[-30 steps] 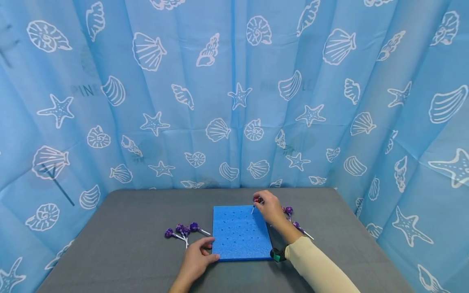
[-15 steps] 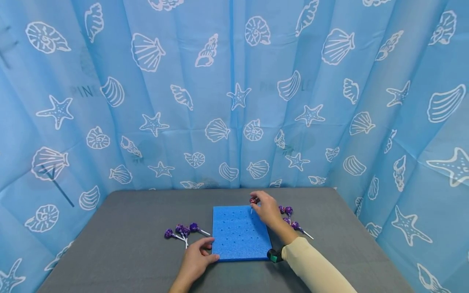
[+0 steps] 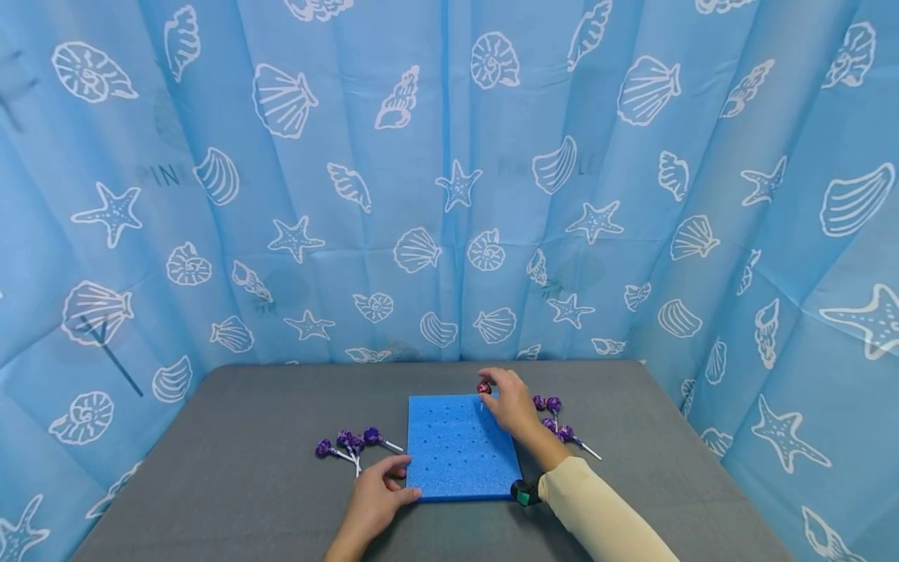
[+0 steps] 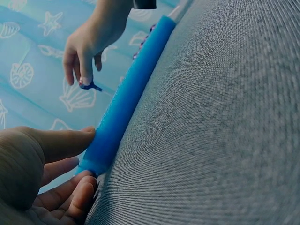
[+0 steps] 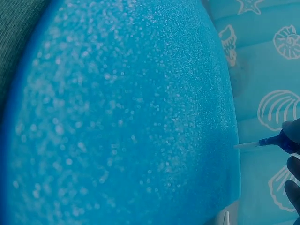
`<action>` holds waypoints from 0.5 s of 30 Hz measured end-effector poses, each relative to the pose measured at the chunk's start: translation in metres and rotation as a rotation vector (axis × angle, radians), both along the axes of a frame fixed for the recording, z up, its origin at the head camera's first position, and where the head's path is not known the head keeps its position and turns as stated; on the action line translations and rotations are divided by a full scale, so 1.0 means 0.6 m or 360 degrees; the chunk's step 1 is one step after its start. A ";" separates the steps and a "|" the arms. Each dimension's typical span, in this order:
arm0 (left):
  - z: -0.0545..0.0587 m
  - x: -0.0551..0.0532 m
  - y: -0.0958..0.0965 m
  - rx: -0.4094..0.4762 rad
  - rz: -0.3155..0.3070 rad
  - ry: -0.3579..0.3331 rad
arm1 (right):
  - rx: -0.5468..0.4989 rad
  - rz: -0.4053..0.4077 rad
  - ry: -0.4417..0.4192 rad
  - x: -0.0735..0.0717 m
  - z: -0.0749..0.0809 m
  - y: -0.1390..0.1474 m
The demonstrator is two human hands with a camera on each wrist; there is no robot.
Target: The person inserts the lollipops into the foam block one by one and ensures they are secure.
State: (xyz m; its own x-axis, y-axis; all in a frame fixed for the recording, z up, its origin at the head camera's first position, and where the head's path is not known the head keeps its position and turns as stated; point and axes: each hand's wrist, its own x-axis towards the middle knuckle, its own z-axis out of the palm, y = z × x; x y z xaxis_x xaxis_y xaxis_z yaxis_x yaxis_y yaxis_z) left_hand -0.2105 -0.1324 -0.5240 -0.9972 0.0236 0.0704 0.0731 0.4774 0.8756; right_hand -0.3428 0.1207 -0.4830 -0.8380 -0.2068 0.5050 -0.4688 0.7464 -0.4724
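A square blue foam board (image 3: pixel 460 460) with rows of small holes lies flat on the table. My left hand (image 3: pixel 377 499) holds its near left corner, thumb (image 4: pixel 70 143) against the front edge and fingers curled at the side. Over the board's far right part, my right hand (image 3: pixel 511 402) pinches a lollipop (image 3: pixel 484 388) by its dark red wrapped head. Its white stick (image 5: pixel 247 146) points down, the tip close over the foam and overlapping its edge in the right wrist view.
Several purple-wrapped lollipops (image 3: pixel 353 442) lie left of the board, some with crossed sticks. More purple lollipops (image 3: pixel 566 432) lie to the right, beside my right forearm. Grey cloth (image 3: pixel 274 499) covers the table, and a blue shell-print curtain (image 3: pixel 449 195) hangs behind it.
My right hand has shifted slightly left with the lollipop, whose stick has turned from slanted to nearly upright. The left hand and foam board have stayed in place.
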 end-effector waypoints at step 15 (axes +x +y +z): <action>0.001 0.001 0.001 -0.0002 0.0004 0.0010 | -0.0058 0.0022 0.0022 0.000 -0.002 0.005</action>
